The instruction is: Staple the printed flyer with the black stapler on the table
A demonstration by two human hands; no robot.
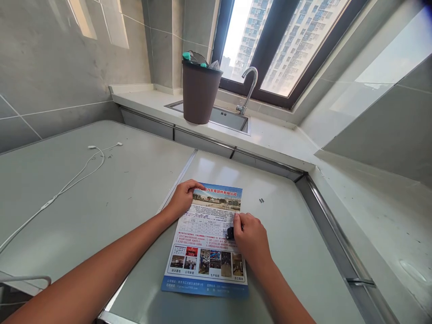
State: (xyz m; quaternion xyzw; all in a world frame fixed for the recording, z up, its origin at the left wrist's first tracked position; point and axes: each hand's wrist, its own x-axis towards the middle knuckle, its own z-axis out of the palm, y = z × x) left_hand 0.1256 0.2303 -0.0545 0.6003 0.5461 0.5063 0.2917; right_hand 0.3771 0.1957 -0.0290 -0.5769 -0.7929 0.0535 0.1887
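At the lower centre of the frame, a printed flyer (206, 241) lies on the pale table (290, 265) — my left hand (183, 198) rests on its upper-left edge, pinching or not I cannot tell; my right hand (252, 236) curls closed around a small black object (230, 233).

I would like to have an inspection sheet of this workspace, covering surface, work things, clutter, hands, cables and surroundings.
Surface: pale tabletop, with a seam between two panels.
Work things: printed sheet, lying face up; small black object, partly hidden by the right hand.
Clutter: small grey slivers beside the sheet; more near the earphones.
Hands: left hand on the sheet's upper left edge; right hand curled at the black object.
Cables: white earphone cord across the left panel.
Surroundings: brown bin at the sink, tap, window.
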